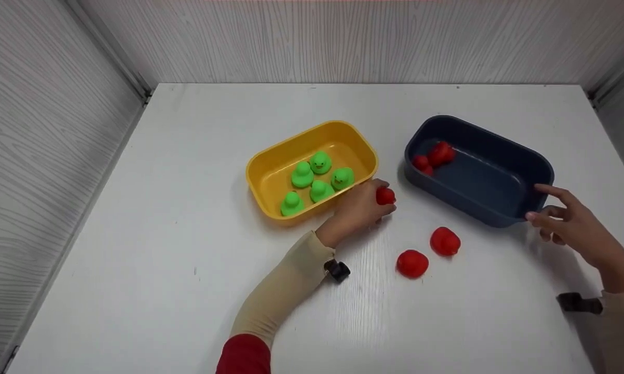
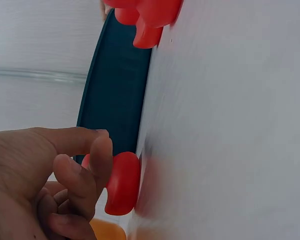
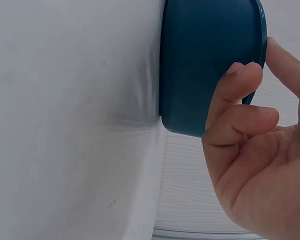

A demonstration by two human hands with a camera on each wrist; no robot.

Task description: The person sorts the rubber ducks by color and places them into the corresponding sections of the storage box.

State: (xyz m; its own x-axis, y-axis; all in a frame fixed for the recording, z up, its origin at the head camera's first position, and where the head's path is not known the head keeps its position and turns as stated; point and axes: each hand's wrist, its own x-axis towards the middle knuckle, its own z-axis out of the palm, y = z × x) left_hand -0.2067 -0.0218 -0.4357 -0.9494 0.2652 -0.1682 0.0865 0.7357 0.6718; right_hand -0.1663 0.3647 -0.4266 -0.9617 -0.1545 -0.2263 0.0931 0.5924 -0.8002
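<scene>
My left hand pinches a red rubber duck beside the near right corner of a yellow box. In the left wrist view that red duck is partly hidden behind the bent fingers. Several green rubber ducks sit inside the yellow box. My right hand holds the right end of a dark blue box, finger and thumb at its rim, as the right wrist view of the box also shows. Red ducks lie in its left end.
Two loose red ducks, one nearer and one farther, lie on the white table between my hands. Wood-grain panels stand at the back and both sides. A black wrist strap piece sticks out from my left sleeve.
</scene>
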